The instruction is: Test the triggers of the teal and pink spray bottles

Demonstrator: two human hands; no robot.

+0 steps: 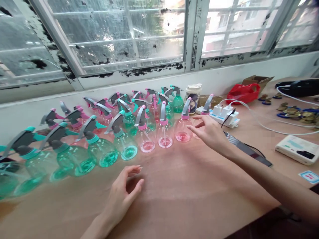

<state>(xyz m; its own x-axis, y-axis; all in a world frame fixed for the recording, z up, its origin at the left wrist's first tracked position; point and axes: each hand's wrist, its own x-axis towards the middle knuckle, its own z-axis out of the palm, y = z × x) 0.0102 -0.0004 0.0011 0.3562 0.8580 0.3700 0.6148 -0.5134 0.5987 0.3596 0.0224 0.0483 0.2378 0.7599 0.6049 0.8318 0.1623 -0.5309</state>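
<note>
Spray bottles with green or pink tinted bodies stand upright in rows along the wall. My right hand (pixel 210 131) is at the right end of the front row, fingers stretched out and thumb apart. It covers most of a pink spray bottle (pixel 207 105), whose grey and pink head shows above it; whether they touch I cannot tell. Just left of my fingertips is another pink spray bottle (pixel 183 129). My left hand (pixel 127 186) hovers low over the table with curved fingers, thumb apart, holding nothing. The closest green spray bottle (pixel 126 146) stands behind it.
A lidded paper cup (pixel 193 99), a white power strip (pixel 225 116) with chargers and cables, and a red plastic bag (pixel 243 93) lie toward the back right. Further right are a white box-shaped device (pixel 296 147) and several brass-coloured pieces (pixel 307 116). A window wall borders the table (pixel 174 192).
</note>
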